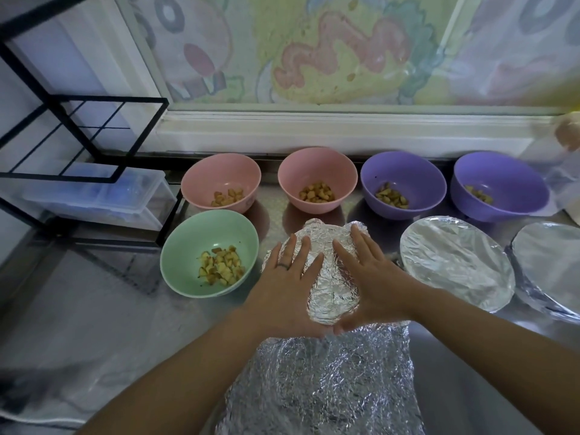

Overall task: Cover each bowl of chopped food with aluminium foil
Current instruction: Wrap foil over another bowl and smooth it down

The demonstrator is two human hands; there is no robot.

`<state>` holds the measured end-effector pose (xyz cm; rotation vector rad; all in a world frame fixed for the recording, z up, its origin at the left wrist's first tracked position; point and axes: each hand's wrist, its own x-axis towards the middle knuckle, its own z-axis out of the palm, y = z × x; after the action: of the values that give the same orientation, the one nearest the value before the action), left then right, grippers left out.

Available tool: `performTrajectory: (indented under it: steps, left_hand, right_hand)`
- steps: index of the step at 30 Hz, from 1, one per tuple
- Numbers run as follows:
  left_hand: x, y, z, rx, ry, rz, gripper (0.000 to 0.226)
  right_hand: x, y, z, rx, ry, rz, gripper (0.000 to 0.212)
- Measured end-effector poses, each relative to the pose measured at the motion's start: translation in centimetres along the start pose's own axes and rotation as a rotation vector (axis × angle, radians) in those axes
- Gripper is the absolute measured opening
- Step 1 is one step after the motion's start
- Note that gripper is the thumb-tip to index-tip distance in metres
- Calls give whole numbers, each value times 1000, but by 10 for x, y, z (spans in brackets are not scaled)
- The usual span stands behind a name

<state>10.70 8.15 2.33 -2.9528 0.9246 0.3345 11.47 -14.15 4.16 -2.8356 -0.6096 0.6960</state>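
Far left: green bowl [188, 240], uncovered, chopped food inside. Behind it, first pink bowl [201, 174] and second pink bowl [317, 166], both uncovered.

Centre: left hand [287, 287] and right hand [373, 277] lie flat with fingers straight, pressing foil [329, 287] over a hidden bowl on the counter [273, 215].

Behind right: two purple bowls [405, 171], uncovered.

Far right: two covered bowls [455, 265], side by side.
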Motion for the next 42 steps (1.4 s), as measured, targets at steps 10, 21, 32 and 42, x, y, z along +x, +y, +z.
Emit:
performTrajectory:
  steps: [10,21,32,42]
  left_hand:
    - [0,1,-1,39,2,0,132]
    - [0,1,-1,57,19,2,129]
    - [-12,-1,-24,-74,34,76,137]
    - [5,54,13,-713,697,-711,60]
  right_hand:
    - [-1,-3,-2,-67,-35,-6,155]
    - [-2,-3,11,-227,73,-24,139]
    - [-11,-5,-20,-2,17,-34,155]
    - [77,-11,-34,240,364,11,40]
